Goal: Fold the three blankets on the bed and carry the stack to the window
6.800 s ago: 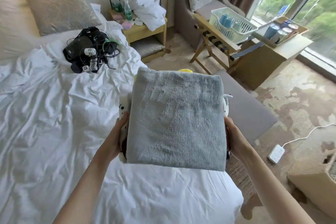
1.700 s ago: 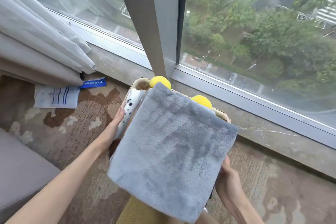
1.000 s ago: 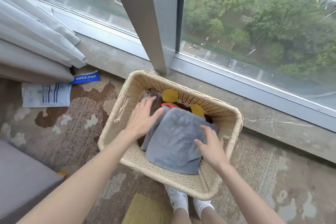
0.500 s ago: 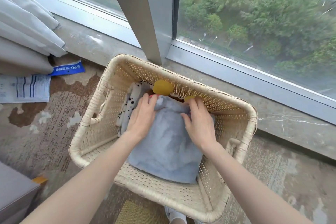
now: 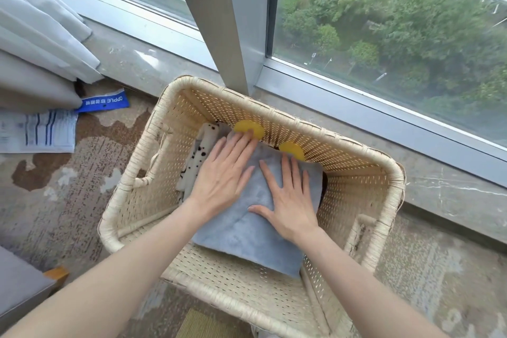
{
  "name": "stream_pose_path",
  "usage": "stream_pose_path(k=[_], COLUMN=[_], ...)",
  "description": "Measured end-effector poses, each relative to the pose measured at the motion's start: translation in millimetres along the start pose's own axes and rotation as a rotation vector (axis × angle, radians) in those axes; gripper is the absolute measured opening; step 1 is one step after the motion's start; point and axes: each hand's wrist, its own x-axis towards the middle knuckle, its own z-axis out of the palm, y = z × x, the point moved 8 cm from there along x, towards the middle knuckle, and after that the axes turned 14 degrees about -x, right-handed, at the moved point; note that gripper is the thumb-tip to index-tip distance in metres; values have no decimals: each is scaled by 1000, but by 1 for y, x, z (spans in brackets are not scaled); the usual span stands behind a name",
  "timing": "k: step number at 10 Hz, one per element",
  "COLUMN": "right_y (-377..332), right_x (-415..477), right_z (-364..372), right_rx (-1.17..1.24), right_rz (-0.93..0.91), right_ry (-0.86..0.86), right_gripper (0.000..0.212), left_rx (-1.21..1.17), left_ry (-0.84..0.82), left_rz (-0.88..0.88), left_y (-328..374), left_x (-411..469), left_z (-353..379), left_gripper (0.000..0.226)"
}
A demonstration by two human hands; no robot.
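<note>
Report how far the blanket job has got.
Done: the folded grey blanket, with the spotted blanket peeking out beside it, lies in the wicker basket by the window. In hand: left hand and right hand press it flat. Left: probably only letting go.

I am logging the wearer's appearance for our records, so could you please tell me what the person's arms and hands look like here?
The left forearm and right forearm are bare, with no sleeve in view. The left hand and right hand wear no gloves, and no ring, watch or bracelet is visible. The fingernails look plain, without coloured polish.
</note>
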Motion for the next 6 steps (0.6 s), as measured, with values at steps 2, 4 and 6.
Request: stream_pose_path(k=[2, 4, 6], right_y=[-5, -17, -3], right_x=[16, 28, 7], right_z=[30, 44, -16], right_rx=[-33, -76, 47], right_rz=[32, 44, -6], right_ry=[62, 27, -163], right_gripper=[91, 91, 81], left_rx=[4, -49, -156], left_ry=[-245, -392, -488], left_rz=[-133, -286, -383], left_y=[-46, -75, -39], left_x=[-15, -21, -7], left_z=[56, 75, 5], left_gripper=[64, 67, 61])
